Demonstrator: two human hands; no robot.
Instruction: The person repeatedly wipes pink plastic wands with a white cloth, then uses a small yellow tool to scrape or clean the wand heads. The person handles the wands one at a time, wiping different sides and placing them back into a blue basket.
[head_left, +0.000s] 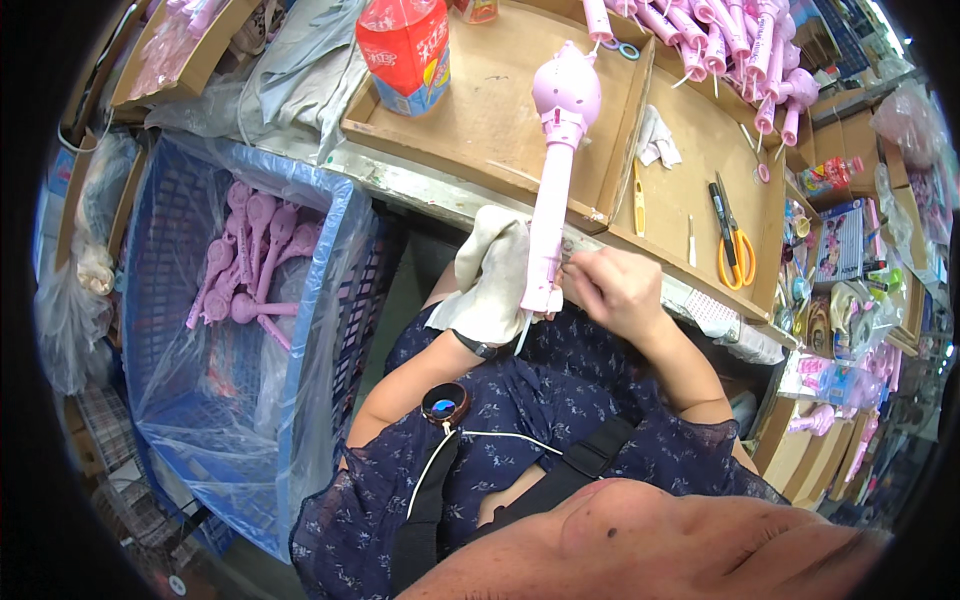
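My left hand (491, 262), covered by white cloth that looks like a glove, grips the handle of a pink plastic toy wand (553, 172). The wand points away from me, its round, eared head (568, 90) above the cardboard tray. From the handle's near end hangs a thin white strap (523, 335). My bare right hand (619, 289) is curled beside the handle, thumb and forefinger together close to its side. Whether something thin is pinched there is hard to make out.
A blue plastic-lined crate (304, 300) at left holds several pink wands (259, 225). On the cardboard trays (465, 142) are a red-labelled bottle (405, 60), orange-handled scissors (733, 247), a yellow utility knife (639, 199), a white rag (657, 139) and a wand pile (750, 45).
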